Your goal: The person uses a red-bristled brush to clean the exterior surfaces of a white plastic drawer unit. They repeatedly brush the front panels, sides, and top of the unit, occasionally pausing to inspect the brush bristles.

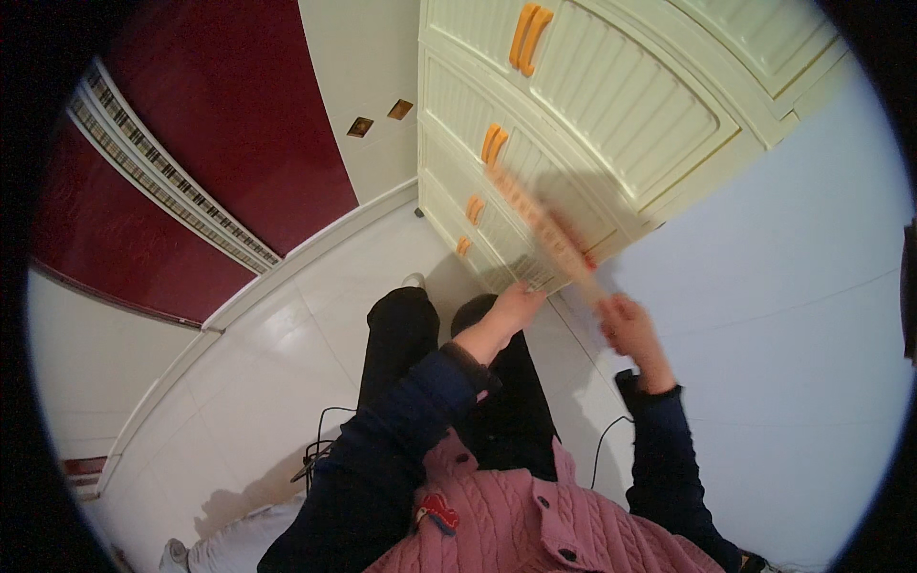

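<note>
My right hand [629, 326] is closed around the lower end of a long, pale orange strip-like object [541, 225], blurred, perhaps a brush. It slants up and left in front of a cream plastic drawer cabinet [609, 93] with orange handles [530, 39]. A reddish edge shows along its right side. My left hand [517, 308] reaches forward over my right knee, near the cabinet's lower part; its fingers are bunched, and whether they hold anything cannot be told.
Dark red panels with a patterned band [236, 143] stand at the left. Pale floor tiles [286, 336] lie around my legs, with black cables [319, 444] to the left and right. A white wall [774, 322] rises on the right. Pale fabric [243, 537] lies at the lower left.
</note>
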